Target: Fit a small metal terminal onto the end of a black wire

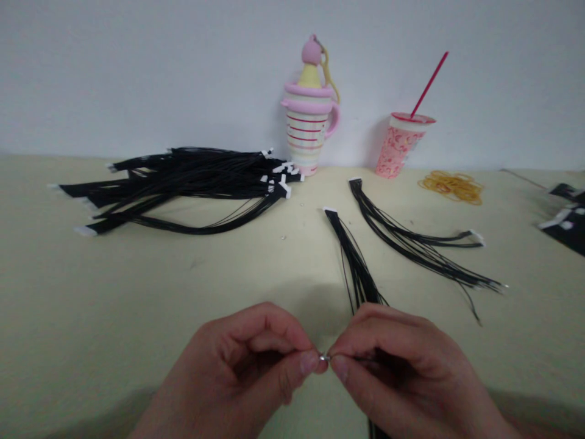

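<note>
At the bottom centre, my left hand (256, 366) pinches a tiny silvery metal piece (324, 358) between thumb and forefinger. My right hand (397, 366) meets it from the other side, its thumb and forefinger closed on a thin black wire at that piece. A black wire bundle (359, 268) with a white connector at its upper end runs down behind my right hand and shows again below it. Another black wire harness (411, 244) lies to the upper right, with a white connector at one end and loose wire ends at the other.
A large pile of black cables (183, 183) lies at the back left. A striped cup (307, 134), a pink cup with straw (395, 146) and yellow rubber bands (452, 186) stand or lie near the wall. More black parts (567, 225) are at the right edge.
</note>
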The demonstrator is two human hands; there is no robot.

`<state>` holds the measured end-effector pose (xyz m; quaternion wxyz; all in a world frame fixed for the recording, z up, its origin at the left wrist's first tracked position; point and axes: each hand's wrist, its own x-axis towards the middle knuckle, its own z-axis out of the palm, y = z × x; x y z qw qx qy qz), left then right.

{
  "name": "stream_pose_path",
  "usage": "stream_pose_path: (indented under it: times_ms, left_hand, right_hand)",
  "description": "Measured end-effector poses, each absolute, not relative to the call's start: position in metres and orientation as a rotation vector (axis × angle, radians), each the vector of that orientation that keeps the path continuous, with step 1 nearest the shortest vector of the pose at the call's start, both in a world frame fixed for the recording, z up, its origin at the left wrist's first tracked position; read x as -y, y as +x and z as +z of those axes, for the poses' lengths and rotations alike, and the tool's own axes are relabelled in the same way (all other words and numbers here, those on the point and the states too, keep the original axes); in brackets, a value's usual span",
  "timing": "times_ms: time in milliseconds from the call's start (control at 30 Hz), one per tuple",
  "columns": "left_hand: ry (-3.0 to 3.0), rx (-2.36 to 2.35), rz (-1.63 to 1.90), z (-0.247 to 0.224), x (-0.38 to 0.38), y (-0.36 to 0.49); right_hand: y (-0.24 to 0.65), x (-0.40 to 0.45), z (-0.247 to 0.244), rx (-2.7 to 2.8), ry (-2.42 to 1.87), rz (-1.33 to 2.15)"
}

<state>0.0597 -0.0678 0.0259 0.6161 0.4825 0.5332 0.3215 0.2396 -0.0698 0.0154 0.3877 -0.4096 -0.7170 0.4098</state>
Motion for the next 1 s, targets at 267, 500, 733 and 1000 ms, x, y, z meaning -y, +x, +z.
stream_pose_path:
  times_ms: [267,500,733,1000]
  left_hand:
    - [1.157,-1.204,0.762,0.022,0.069,0.059]
    - [1.136,-1.212,0.740,0.021,0.068,0.058]
    - [1.257,-1.158,0.712,0.015,0.067,0.051]
    - [1.285,-1.222,0.760,0.017,0.068,0.055]
  right_hand:
    - [0.239,0.070,0.019,1.794,-1.077,1.069]
    - [0.237,0.072,0.010,1.725,-1.001,0.994]
    - [0.237,0.071,0.014,1.780,-1.037,0.973]
    - [0.237,0.071,0.016,1.843,-1.071,0.962]
